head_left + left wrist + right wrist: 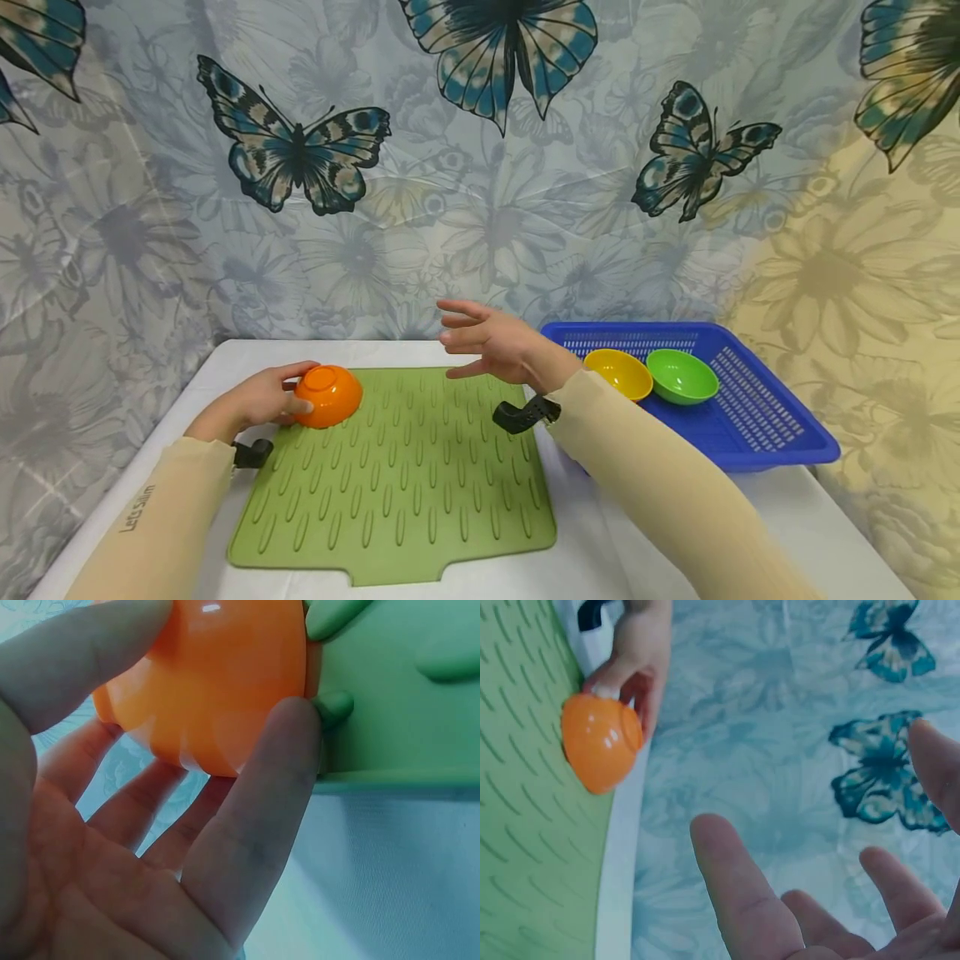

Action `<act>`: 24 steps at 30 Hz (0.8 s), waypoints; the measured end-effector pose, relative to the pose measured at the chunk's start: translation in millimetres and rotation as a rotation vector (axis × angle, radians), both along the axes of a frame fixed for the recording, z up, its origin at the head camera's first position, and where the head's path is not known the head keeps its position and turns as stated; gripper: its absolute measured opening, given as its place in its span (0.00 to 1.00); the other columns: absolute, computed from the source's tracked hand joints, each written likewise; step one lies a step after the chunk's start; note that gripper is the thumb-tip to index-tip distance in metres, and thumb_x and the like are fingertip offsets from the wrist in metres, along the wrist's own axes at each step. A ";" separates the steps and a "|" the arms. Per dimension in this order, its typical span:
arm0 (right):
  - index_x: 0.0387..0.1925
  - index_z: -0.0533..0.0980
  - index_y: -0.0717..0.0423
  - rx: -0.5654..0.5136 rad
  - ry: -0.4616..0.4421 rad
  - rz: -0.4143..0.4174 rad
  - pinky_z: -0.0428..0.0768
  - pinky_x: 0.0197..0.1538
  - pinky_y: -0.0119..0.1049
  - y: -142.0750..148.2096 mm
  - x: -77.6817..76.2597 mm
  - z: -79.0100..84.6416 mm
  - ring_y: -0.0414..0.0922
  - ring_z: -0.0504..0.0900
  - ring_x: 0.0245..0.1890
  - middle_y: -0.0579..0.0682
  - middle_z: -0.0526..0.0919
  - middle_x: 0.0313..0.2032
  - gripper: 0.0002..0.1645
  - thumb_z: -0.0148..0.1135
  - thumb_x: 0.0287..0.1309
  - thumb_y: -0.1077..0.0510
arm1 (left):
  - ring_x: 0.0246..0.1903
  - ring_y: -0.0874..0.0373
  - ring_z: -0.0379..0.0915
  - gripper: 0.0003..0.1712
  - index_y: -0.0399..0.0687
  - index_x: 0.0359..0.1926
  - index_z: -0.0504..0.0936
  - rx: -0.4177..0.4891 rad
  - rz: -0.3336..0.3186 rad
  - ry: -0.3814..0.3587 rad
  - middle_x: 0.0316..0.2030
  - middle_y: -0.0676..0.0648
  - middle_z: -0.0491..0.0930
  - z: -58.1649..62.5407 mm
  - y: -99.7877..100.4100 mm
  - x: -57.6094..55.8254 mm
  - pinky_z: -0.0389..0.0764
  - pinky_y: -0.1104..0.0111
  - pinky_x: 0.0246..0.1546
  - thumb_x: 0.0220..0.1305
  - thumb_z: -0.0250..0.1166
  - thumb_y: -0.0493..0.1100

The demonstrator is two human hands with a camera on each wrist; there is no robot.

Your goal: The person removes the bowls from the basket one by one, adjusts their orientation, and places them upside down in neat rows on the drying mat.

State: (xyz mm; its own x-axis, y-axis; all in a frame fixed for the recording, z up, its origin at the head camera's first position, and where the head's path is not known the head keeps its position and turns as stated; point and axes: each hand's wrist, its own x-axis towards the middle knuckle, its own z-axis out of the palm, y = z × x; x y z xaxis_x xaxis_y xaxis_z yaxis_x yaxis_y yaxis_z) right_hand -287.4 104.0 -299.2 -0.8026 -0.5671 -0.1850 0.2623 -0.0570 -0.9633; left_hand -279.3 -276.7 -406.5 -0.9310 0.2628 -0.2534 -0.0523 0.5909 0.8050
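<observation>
Green ridged mat [405,475] on the white worktop [585,558], an upturned orange bowl [327,396] at its far left corner.
The left hand [258,398] grips the orange bowl, fingers curled round its rim. The right hand [491,342] hovers above the mat's far edge, fingers spread, holding nothing. A blue basket [757,417] to the right holds a yellow bowl [618,373] and a green bowl [681,377].

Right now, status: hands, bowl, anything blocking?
Left hand grips upturned orange plastic bowl at ribbed green mat's left corner. Right hand open, hovering above mat. Nothing between them.
</observation>
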 end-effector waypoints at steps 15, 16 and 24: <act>0.80 0.45 0.48 -0.157 0.064 0.045 0.68 0.61 0.62 136.5 69.5 8.2 0.65 0.50 0.73 0.57 0.39 0.78 0.40 0.50 0.76 0.57 | 0.68 0.31 0.55 0.50 0.42 0.78 0.51 0.017 0.002 -0.015 0.71 0.27 0.55 -3.7 -2.2 -1.2 0.82 0.56 0.46 0.61 0.69 0.37; 0.80 0.46 0.47 -0.165 0.062 0.037 0.67 0.62 0.62 147.6 73.2 7.2 0.64 0.52 0.72 0.57 0.39 0.78 0.37 0.47 0.77 0.57 | 0.68 0.31 0.54 0.50 0.42 0.79 0.51 0.015 0.003 -0.016 0.71 0.27 0.54 -3.6 -2.4 -1.0 0.82 0.56 0.46 0.61 0.69 0.37; 0.76 0.60 0.38 -0.128 0.107 -0.063 0.68 0.60 0.63 223.8 96.1 -8.1 0.48 0.74 0.62 0.51 0.47 0.73 0.29 0.36 0.80 0.60 | 0.69 0.31 0.52 0.51 0.43 0.79 0.49 0.017 0.004 -0.032 0.72 0.27 0.52 -1.4 -1.7 -0.5 0.82 0.56 0.46 0.62 0.70 0.38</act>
